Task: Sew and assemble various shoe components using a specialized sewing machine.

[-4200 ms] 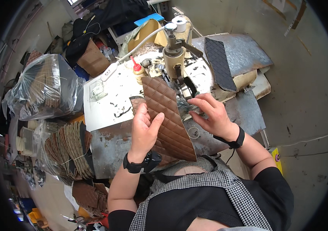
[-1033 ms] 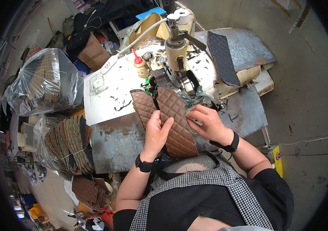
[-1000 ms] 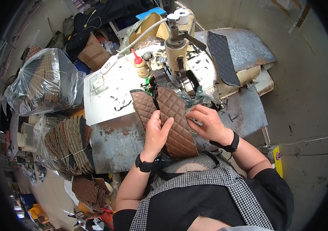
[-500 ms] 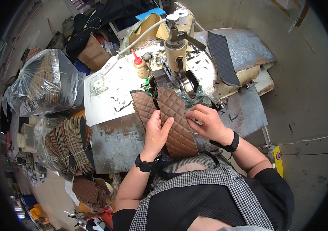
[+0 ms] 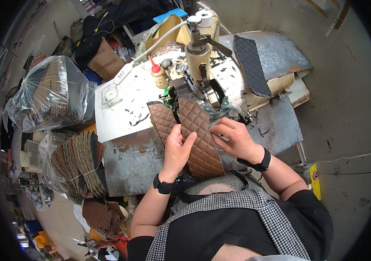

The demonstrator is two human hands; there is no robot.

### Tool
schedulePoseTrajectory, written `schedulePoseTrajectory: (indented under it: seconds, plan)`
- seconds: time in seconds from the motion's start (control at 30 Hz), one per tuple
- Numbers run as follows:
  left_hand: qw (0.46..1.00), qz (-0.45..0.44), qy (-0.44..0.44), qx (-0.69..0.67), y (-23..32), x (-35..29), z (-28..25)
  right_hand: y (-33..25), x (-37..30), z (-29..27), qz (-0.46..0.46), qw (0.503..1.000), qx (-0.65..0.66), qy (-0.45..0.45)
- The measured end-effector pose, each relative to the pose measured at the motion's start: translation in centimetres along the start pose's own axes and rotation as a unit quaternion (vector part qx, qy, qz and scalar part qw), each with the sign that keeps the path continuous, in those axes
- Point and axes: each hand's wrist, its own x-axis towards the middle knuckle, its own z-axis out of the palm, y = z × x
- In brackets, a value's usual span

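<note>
A panel [image 5: 202,150] is gripped by the left hand [image 5: 178,150]; any hold by the right hand [image 5: 234,138] cannot be told. The table [image 5: 129,167] is stained.

L hand [image 5: 176,153] pt. hidden by front quilted panel [image 5: 204,152], R hand [image 5: 236,141] fingertip contact unclr.

The held brown panel [image 5: 203,154] looked leathery and quilted — the worktop [image 5: 129,169] was scuffed, dull metal, the bag [image 5: 75,93] glossy clear plastic.
</note>
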Motion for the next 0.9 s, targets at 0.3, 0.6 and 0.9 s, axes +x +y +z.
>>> schedulePoseTrajectory:
  seconds: [0.3, 0.6, 0.9]
  plan:
    - [1.0, -0.005, -0.001, -0.013, -0.11, -0.09, 0.04, -0.01, -0.19, 0.07, 0.008, 1.0, 0.005, -0.001]
    - [1.0, -0.009, -0.002, -0.021, -0.25, -0.13, 0.14, -0.03, -0.25, 0.11, 0.01, 1.0, 0.007, -0.004]
    - [1.0, -0.008, 0.001, -0.018, -0.27, -0.12, 0.18, 0.12, -0.42, 0.24, 0.012, 1.0, 0.008, -0.004]
